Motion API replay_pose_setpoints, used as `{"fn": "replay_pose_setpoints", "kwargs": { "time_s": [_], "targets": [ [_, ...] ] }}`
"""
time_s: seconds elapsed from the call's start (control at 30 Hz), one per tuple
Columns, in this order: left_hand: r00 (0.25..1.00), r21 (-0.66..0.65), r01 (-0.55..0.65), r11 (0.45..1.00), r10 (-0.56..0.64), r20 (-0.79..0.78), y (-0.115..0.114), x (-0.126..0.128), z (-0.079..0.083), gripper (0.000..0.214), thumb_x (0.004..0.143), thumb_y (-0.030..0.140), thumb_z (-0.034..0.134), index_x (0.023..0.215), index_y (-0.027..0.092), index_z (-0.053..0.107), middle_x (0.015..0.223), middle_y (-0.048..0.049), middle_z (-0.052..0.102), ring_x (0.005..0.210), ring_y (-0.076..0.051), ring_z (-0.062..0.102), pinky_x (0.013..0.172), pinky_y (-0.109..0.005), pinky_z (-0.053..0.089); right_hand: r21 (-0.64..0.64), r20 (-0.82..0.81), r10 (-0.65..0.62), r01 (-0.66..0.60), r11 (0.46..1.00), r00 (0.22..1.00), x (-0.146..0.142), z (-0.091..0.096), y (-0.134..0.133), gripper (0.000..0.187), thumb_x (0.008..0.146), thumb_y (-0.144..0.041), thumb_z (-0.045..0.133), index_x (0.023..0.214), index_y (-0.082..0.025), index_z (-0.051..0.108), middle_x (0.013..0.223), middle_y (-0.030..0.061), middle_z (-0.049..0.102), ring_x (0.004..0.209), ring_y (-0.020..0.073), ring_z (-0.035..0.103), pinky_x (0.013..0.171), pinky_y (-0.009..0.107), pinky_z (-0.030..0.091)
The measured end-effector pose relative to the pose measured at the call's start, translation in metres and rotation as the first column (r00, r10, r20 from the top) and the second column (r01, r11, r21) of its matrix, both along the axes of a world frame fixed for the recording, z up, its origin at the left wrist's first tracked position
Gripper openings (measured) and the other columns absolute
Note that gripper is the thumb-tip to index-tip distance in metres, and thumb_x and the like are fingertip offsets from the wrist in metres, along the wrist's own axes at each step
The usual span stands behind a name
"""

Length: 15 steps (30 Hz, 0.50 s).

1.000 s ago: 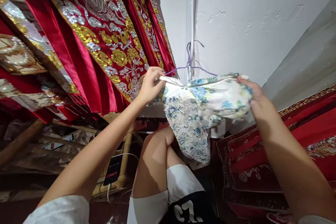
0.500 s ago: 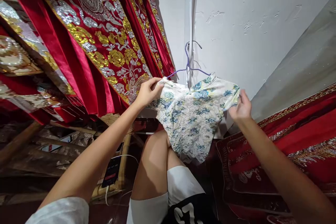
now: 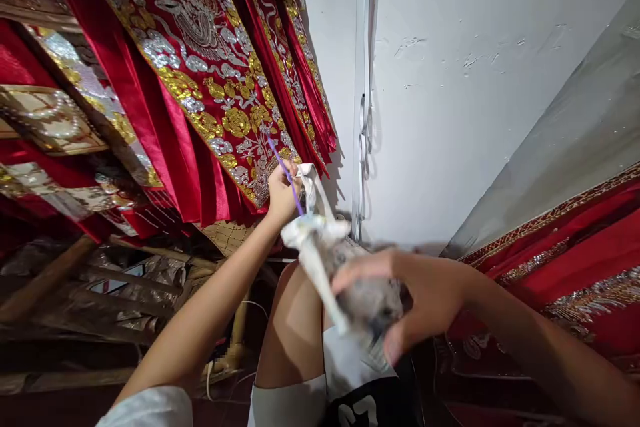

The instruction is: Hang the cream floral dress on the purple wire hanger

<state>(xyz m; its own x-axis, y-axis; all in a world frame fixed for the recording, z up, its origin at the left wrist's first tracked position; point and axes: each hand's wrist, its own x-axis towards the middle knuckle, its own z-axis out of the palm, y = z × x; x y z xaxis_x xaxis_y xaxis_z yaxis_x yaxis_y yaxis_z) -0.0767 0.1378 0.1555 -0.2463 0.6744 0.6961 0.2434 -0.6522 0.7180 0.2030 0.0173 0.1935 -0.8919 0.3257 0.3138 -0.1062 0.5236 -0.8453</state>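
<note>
Just left of the middle of the head view, my left hand (image 3: 284,195) is closed on the shoulder edge of a white blouse with a blue floral pattern (image 3: 320,230). Across those fingers slants a purple hanger (image 3: 286,172). The blouse is bunched and turned edge-on over my knees, and its lower part is smeared by motion. My right hand (image 3: 423,290) curves around the lower right of the cloth, thumb and fingers apart. Whether it touches the fabric is unclear.
Red garments with gold and silver sequin embroidery (image 3: 235,100) hang at the left. A white wall (image 3: 450,113) with a vertical strip stands ahead. More red embroidered cloth (image 3: 590,260) lies at the right. Bamboo poles (image 3: 55,273) form a rack at lower left.
The blouse was spread flat facing me, hanger hook upright; now it is turned sideways and lowered. My right hand has left the right sleeve and come down and inward. My left hand moved slightly down.
</note>
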Motion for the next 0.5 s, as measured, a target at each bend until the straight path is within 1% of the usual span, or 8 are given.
{"fn": "replay_pose_setpoints", "kwargs": {
  "time_s": [0.03, 0.07, 0.13, 0.2, 0.27, 0.3, 0.4, 0.5],
  "targets": [
    [0.998, 0.015, 0.010, 1.000, -0.011, 0.058, -0.009, 0.004, -0.004, 0.029, 0.068, 0.014, 0.068, 0.067, 0.021, 0.041, 0.071, 0.0023, 0.050, 0.069, -0.014, 0.049, 0.068, -0.026, 0.044, 0.072, 0.067, 0.063, -0.068, 0.995, 0.996, -0.001, -0.003, -0.004, 0.048, 0.076, -0.031, 0.088, 0.121, -0.022, 0.075, 0.109, 0.0050, 0.079, 0.099, 0.0213, 0.076, 0.091, 0.033, 0.060],
    [0.992, 0.018, 0.042, 0.999, -0.044, 0.116, -0.017, 0.011, -0.006, 0.031, 0.068, 0.016, 0.070, 0.068, 0.022, 0.040, 0.072, 0.0022, 0.051, 0.069, -0.014, 0.049, 0.066, -0.026, 0.043, 0.148, 0.071, 0.047, -0.057, 0.987, 0.996, -0.002, -0.006, -0.002, 0.036, 0.083, -0.030, 0.082, 0.118, -0.022, 0.077, 0.105, 0.0047, 0.080, 0.095, 0.0195, 0.076, 0.090, 0.032, 0.060],
    [0.961, -0.010, 0.183, 0.983, -0.176, 0.215, -0.033, 0.027, -0.005, 0.034, 0.067, 0.022, 0.075, 0.071, 0.022, 0.041, 0.073, 0.0021, 0.054, 0.067, -0.013, 0.050, 0.063, -0.025, 0.044, 0.326, -0.043, -0.142, 0.148, 0.934, 0.989, -0.004, -0.012, 0.013, 0.030, 0.093, -0.023, 0.070, 0.122, -0.023, 0.075, 0.111, 0.0066, 0.080, 0.100, 0.0194, 0.076, 0.094, 0.035, 0.060],
    [0.890, -0.052, 0.375, 0.926, -0.344, 0.300, -0.046, 0.047, 0.001, 0.038, 0.065, 0.028, 0.078, 0.074, 0.022, 0.041, 0.072, 0.0032, 0.054, 0.063, -0.012, 0.049, 0.059, -0.024, 0.044, 0.483, -0.159, -0.357, 0.388, 0.785, 0.920, -0.007, -0.022, 0.037, 0.056, 0.090, -0.019, 0.070, 0.145, -0.025, 0.060, 0.142, 0.0117, 0.066, 0.130, 0.0261, 0.063, 0.111, 0.047, 0.052],
    [0.793, -0.108, 0.557, 0.824, -0.488, 0.364, -0.057, 0.064, 0.010, 0.039, 0.064, 0.028, 0.079, 0.078, 0.023, 0.043, 0.070, 0.0049, 0.051, 0.058, -0.010, 0.046, 0.055, -0.023, 0.041, 0.591, -0.178, -0.480, 0.483, 0.646, 0.859, -0.011, -0.034, 0.057, 0.092, 0.083, -0.020, 0.075, 0.164, -0.027, 0.031, 0.165, 0.0139, 0.041, 0.150, 0.0338, 0.041, 0.122, 0.057, 0.039],
    [0.742, -0.131, 0.630, 0.765, -0.544, 0.390, -0.062, 0.071, 0.013, 0.038, 0.063, 0.026, 0.079, 0.080, 0.023, 0.045, 0.071, 0.0052, 0.050, 0.057, -0.010, 0.045, 0.054, -0.022, 0.040, 0.617, -0.183, -0.513, 0.504, 0.604, 0.839, -0.013, -0.041, 0.064, 0.104, 0.081, -0.021, 0.076, 0.168, -0.027, 0.018, 0.168, 0.0147, 0.034, 0.153, 0.0361, 0.036, 0.122, 0.059, 0.037],
    [0.627, -0.176, 0.757, 0.629, -0.626, 0.464, -0.067, 0.085, 0.013, 0.042, 0.060, 0.024, 0.082, 0.089, 0.024, 0.051, 0.078, 0.0038, 0.052, 0.061, -0.010, 0.050, 0.056, -0.024, 0.043, 0.614, -0.245, -0.562, 0.575, 0.541, 0.790, -0.016, -0.058, 0.068, 0.110, 0.084, -0.022, 0.069, 0.168, -0.027, -0.001, 0.163, 0.0169, 0.040, 0.144, 0.0368, 0.048, 0.113, 0.053, 0.048],
    [0.597, -0.213, 0.781, 0.587, -0.603, 0.529, -0.063, 0.087, 0.003, 0.050, 0.057, 0.030, 0.086, 0.096, 0.025, 0.054, 0.088, 0.0007, 0.057, 0.069, -0.013, 0.057, 0.063, -0.027, 0.050, 0.615, -0.253, -0.571, 0.586, 0.528, 0.781, -0.011, -0.067, 0.059, 0.104, 0.086, -0.028, 0.067, 0.168, -0.027, 0.002, 0.158, 0.0169, 0.046, 0.136, 0.0365, 0.055, 0.103, 0.048, 0.055]
  ]
}}
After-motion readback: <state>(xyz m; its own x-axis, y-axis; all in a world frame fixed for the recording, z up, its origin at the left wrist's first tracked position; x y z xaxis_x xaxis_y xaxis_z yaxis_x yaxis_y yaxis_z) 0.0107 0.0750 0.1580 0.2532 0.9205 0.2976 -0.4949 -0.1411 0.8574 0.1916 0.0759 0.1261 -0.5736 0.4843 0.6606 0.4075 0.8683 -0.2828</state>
